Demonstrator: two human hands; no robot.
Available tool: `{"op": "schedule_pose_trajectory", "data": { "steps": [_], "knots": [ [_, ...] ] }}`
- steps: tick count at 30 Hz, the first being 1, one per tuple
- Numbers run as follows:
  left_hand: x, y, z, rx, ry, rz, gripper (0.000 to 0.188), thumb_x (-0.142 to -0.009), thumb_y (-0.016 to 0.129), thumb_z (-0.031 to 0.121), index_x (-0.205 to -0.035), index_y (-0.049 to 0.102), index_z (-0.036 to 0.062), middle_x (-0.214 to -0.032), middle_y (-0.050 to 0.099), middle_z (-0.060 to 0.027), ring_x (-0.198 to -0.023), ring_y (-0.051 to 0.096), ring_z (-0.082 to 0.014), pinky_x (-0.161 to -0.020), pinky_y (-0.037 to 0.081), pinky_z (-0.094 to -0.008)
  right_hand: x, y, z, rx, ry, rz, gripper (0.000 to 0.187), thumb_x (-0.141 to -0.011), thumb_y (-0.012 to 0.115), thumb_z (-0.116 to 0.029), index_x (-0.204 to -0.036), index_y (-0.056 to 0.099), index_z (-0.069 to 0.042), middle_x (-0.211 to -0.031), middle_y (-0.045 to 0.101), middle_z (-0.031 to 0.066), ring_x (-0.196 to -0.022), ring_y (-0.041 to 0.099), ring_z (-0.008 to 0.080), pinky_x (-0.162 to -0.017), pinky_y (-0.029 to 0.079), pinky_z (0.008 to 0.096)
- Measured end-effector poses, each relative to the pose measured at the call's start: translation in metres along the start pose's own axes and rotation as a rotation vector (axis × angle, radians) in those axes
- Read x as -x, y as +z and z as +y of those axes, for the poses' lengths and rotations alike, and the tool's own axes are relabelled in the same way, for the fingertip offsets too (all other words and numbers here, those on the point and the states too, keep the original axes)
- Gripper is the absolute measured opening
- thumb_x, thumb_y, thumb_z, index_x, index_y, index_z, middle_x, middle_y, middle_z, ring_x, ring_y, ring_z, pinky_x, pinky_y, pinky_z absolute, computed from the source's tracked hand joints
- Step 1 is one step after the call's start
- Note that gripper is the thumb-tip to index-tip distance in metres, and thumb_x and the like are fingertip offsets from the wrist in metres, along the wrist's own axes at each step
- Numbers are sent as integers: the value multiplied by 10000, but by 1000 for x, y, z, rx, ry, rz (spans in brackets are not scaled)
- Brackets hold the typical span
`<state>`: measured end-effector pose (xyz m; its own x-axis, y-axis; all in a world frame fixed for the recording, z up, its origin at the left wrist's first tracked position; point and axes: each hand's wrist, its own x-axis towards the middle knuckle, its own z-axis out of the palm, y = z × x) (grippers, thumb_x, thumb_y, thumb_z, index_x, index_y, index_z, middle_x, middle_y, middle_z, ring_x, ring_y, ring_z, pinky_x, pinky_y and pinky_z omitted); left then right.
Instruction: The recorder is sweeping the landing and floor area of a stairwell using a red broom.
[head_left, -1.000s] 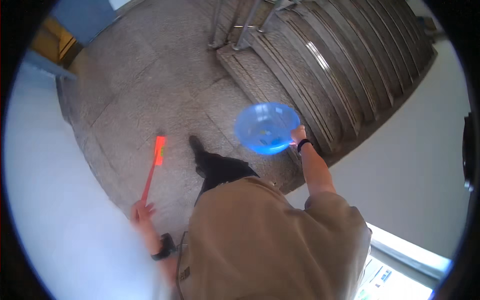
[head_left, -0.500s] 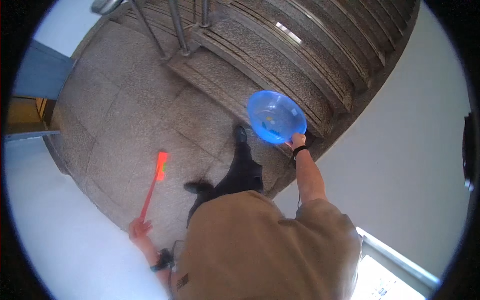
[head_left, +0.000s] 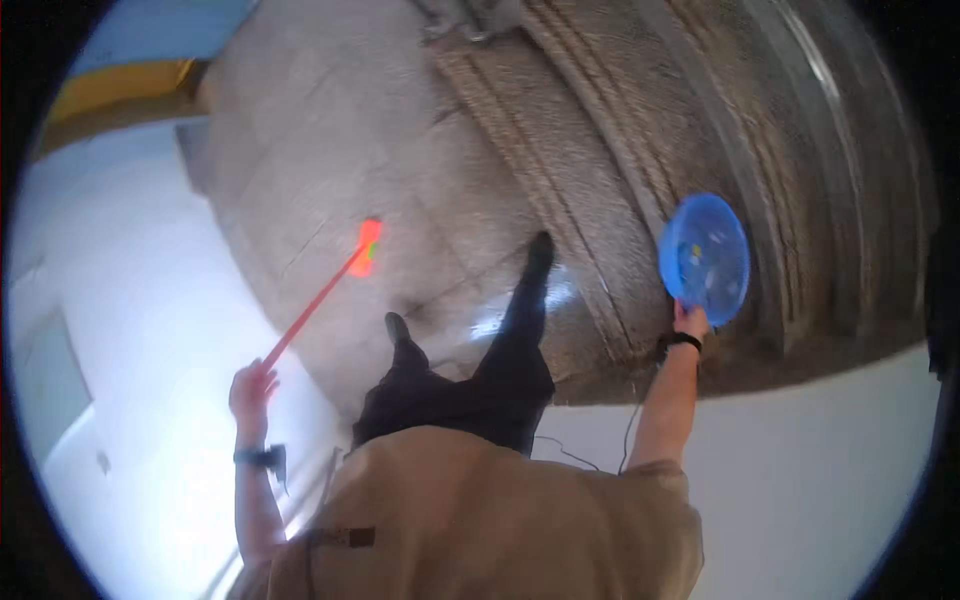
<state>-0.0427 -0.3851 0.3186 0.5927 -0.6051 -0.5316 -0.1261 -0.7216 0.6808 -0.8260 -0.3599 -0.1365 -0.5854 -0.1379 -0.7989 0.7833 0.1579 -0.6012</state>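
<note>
My left hand (head_left: 253, 390) is closed around the upper end of a long red handle. At its far end is an orange brush head (head_left: 368, 248) with a green patch, over the grey stone floor; whether it touches the floor I cannot tell. My right hand (head_left: 691, 319) grips the near rim of a round blue plastic basin (head_left: 706, 258), held out to the right over the steps and tilted. Inside the basin a small yellow spot and some pale marks show, too blurred to name.
Stone steps (head_left: 640, 130) with grooved edges rise to the right. Metal railing posts (head_left: 470, 22) stand at the top. White walls lie at the left (head_left: 130, 260) and lower right (head_left: 800, 430). A bright reflection shines on the floor beside my foot (head_left: 540, 255).
My body has turned to the right, toward the steps. The basin now sits farther right in view and more tilted. My left hand and the brush have moved up in view.
</note>
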Motion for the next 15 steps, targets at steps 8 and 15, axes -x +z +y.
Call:
{"op": "schedule_pose_trajectory", "data": {
  "steps": [8,15],
  "knots": [
    [21,31,-8,66,-168,22,309,-976,434,268,-1156,529,35,-1151,560,-127,-982,637,-296,-795,554,-364,-33,20,-4,88,174,8,503,-948,518,-237,-1382,374,-27,-1317,467,152,-1135,494,311,-955,482,450],
    [25,34,-29,174,-216,31,309,-988,422,301,-1144,538,60,-1154,571,-108,-947,653,-287,-773,550,-374,3,71,-20,249,182,-38,569,-914,562,-338,-1379,385,-63,-1351,435,135,-1139,475,300,-933,475,427]
  ]
}}
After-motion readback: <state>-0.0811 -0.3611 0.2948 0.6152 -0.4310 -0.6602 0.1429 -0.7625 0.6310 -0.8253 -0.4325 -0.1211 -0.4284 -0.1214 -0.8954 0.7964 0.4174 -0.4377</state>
